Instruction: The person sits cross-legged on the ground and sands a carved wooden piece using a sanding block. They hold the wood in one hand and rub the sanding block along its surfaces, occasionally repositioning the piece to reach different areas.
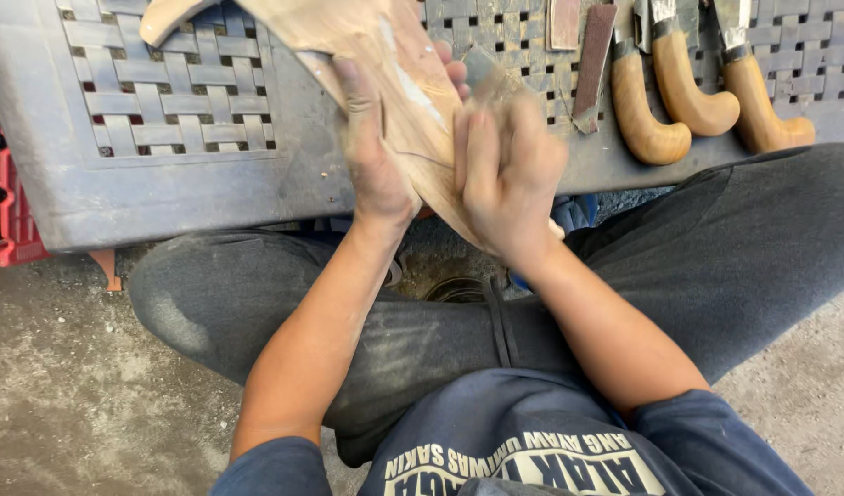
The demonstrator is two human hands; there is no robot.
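Left hand [371,152] clamped round wooden piece [385,64], steadying it on grey stool [165,184] | right hand [505,165] beside, pinching sandpaper [484,73] against edge | curved wooden handles [688,92] parked right, within reach

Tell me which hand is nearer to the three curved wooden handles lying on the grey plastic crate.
Right. The right hand is on the wooden piece on the side toward the curved wooden handles. The left hand grips the piece's other side, farther off.
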